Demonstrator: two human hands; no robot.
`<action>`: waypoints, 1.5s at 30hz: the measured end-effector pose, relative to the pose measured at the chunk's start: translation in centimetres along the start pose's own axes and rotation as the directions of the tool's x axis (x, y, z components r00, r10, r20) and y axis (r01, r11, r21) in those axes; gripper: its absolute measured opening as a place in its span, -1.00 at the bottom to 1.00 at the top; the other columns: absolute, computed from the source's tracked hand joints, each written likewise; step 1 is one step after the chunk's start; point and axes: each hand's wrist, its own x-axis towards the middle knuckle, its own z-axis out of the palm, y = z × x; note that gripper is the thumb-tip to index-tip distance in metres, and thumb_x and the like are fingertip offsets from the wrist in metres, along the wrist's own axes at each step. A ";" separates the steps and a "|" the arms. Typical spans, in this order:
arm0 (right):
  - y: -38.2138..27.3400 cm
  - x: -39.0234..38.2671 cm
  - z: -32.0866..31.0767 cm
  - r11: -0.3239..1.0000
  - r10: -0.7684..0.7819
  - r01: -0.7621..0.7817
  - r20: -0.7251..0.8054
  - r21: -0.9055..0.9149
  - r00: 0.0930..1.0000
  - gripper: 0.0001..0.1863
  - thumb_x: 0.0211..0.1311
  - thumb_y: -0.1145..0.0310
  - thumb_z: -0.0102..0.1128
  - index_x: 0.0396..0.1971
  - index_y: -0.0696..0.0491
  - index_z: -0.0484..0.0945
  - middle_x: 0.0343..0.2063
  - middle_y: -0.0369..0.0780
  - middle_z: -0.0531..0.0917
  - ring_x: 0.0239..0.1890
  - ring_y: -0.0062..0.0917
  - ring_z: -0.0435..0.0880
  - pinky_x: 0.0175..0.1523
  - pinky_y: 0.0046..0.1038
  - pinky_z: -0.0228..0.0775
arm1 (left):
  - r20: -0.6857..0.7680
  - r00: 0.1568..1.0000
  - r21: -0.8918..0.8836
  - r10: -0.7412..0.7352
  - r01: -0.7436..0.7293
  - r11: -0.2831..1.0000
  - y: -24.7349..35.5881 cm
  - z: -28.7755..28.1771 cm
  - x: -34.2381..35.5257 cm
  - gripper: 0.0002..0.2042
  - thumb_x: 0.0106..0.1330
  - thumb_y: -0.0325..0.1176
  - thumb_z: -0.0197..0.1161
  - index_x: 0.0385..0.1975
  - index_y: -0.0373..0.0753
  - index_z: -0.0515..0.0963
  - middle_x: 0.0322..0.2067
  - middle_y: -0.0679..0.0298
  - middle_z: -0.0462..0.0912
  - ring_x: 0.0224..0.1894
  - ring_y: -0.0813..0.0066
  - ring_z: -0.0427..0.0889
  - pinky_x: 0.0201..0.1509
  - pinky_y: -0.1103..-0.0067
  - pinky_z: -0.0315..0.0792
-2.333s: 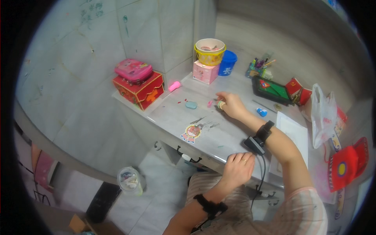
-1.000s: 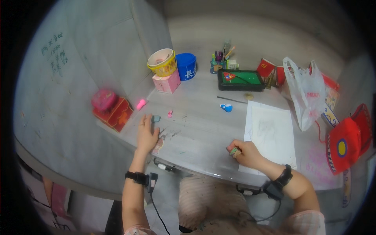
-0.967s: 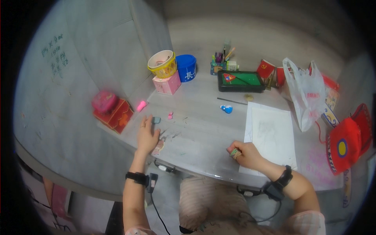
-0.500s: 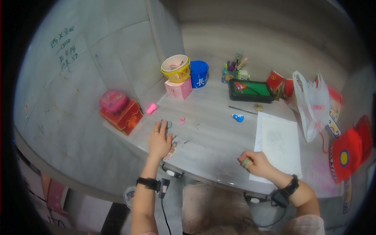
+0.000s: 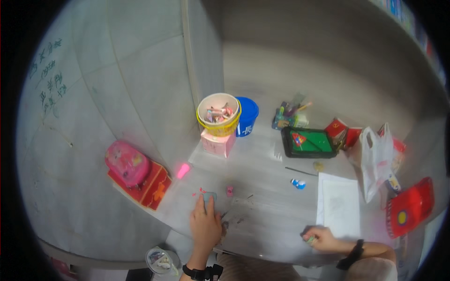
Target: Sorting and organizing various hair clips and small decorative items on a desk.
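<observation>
Fingertips of the left hand (image 5: 205, 225) press flat and open on a small grey-green eraser (image 5: 209, 196) mid-desk while the right hand (image 5: 320, 237) pinches a tiny greenish bit by the white paper (image 5: 338, 207), so looks like tidying; next it'd need curling to lift.

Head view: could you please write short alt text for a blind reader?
A person's left hand touches a small grey-green piece on a grey desk, while the right hand holds a small object beside a white paper sheet.
</observation>
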 end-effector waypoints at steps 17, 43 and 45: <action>-6.9 37.7 -5.4 0.763 0.407 -0.224 -0.181 0.607 0.895 -0.71 0.16 0.22 0.13 -0.42 0.19 0.47 -0.56 -0.25 0.52 -0.66 -0.63 0.47 -0.63 -0.62 0.34 | 0.079 0.984 -0.075 -0.161 0.167 0.983 0.1 -1.3 0.9 -0.41 0.10 -0.25 0.14 0.14 -0.33 0.18 0.16 0.05 0.21 0.22 0.15 0.16 0.24 0.20 -0.01; -7.6 32.9 -9.7 0.639 0.581 -0.237 -0.258 0.732 0.772 -0.67 0.14 0.27 0.18 -0.35 0.28 0.44 -0.38 -0.19 0.50 -0.40 -0.55 0.54 -0.40 -0.57 0.52 | 0.065 0.991 -0.088 -0.115 0.120 0.989 0.1 -1.1 1.8 -0.42 0.06 -0.30 0.18 0.11 -0.35 0.22 0.12 0.12 0.25 0.15 0.18 0.22 0.20 0.20 0.07; -9.2 29.9 -10.4 0.615 0.586 -0.273 -0.197 0.740 0.786 -0.68 0.17 0.28 0.14 -0.31 0.28 0.43 -0.39 -0.21 0.51 -0.42 -0.58 0.54 -0.37 -0.60 0.51 | 0.046 0.990 -0.109 -0.137 0.141 0.984 0.1 -1.2 1.8 -0.42 0.07 -0.30 0.17 0.12 -0.35 0.21 0.13 0.12 0.25 0.16 0.19 0.21 0.19 0.22 0.07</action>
